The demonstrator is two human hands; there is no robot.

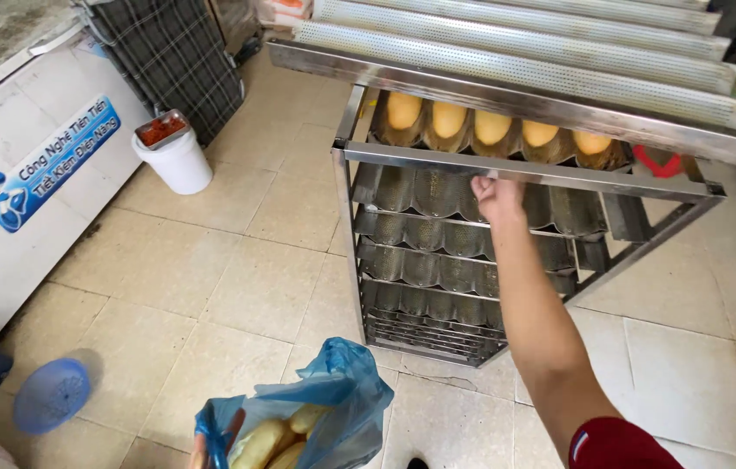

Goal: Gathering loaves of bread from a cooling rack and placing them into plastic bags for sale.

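My right hand (497, 198) reaches out to a steel rack (526, 172) and its fingers curl on the edge of a wavy metal baking tray (420, 193) just under the rack's top bar. One level up, a tray holds a row of golden bread loaves (491, 127). At the bottom of the view my left hand (212, 445) grips a blue plastic bag (352, 391) held open, with several bread loaves (274, 439) inside. Only a few fingers of that hand show behind the bag's edge.
Lower shelves of the rack hold empty wavy trays (437, 271). Perforated trays (524, 61) lie on top. A white bucket (179, 160) with red contents stands on the tiled floor by a white chest freezer (12, 217). A blue strainer (52, 396) lies bottom left.
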